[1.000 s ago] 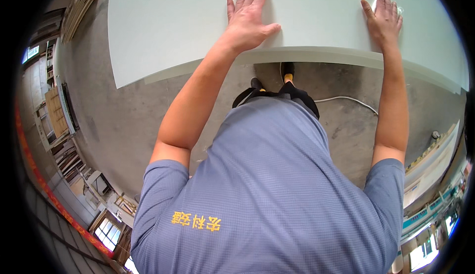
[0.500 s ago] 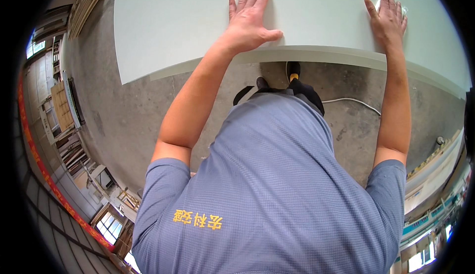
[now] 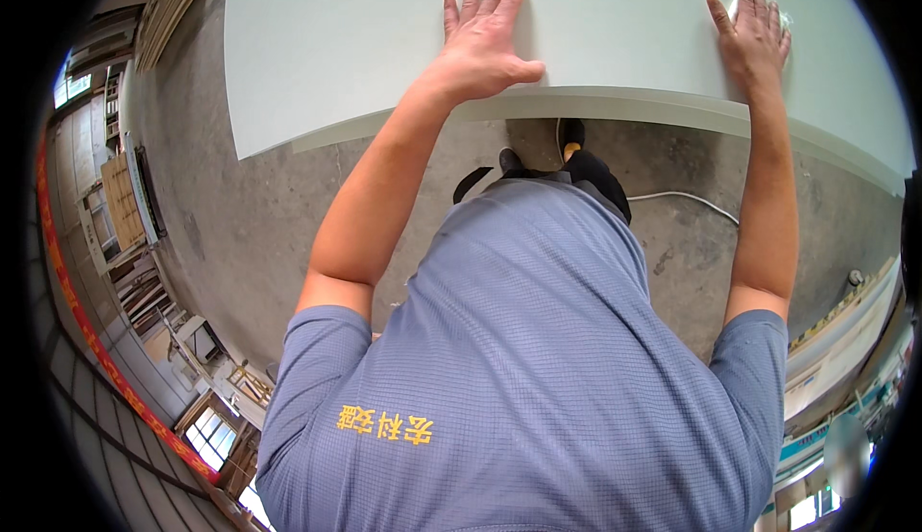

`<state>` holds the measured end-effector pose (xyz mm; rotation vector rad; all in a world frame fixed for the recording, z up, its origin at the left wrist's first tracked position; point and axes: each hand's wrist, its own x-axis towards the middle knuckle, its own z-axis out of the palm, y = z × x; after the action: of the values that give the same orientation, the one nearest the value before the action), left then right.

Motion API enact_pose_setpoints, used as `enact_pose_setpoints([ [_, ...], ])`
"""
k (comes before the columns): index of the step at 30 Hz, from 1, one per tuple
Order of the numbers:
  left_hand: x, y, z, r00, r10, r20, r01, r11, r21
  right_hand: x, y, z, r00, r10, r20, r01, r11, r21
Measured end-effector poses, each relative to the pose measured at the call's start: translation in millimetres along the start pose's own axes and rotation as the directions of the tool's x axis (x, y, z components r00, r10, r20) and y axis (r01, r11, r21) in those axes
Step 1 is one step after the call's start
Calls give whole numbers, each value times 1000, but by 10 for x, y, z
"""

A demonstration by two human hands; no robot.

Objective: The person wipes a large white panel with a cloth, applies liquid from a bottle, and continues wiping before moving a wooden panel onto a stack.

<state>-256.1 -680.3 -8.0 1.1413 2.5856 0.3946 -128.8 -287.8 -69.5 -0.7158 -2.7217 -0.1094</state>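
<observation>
A large pale grey-white panel (image 3: 615,33) lies in front of me, its near edge crossing above my feet. Toward its left-middle, my left hand (image 3: 485,47) rests flat on the surface with fingers spread and thumb out to the right; nothing is in it. Farther right, my right hand (image 3: 754,47) holds a crumpled white cloth (image 3: 786,21) pressed against the panel. Its fingers lie over the cloth, with the thumb apart to the left. Most of the cloth is hidden beneath the fingers, with edges showing past the fingertips and at the right side.
Below the panel is a grey concrete floor (image 3: 250,215), where a pale hose or cable (image 3: 687,198) curves to the right of my legs. Stacked boards (image 3: 173,9) stand at far left. More long boards (image 3: 845,330) lie at right. A blurred shape (image 3: 847,455) shows at lower right.
Both hands stay in nearly the same places on the panel. My left foot has shifted slightly. A blurred shape has appeared at the lower right.
</observation>
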Motion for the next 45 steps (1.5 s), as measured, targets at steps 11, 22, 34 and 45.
enact_pose_setpoints([
  [11,180,612,214,998,35,-57,-37,999,-39,-18,162,96,991,-127,-39,131,984,118],
  [22,-65,12,-7,936,106,-336,-290,773,-564,-888,-1453,-769,887,-463,13,421,817,395],
  [34,-115,-4,92,882,47,-469,-400,601,-692,-854,-2167,-880,767,-596,237,552,802,229],
  [45,-178,-14,68,896,-117,-429,-354,395,-848,-476,836,-1473,987,72,142,-144,780,610],
])
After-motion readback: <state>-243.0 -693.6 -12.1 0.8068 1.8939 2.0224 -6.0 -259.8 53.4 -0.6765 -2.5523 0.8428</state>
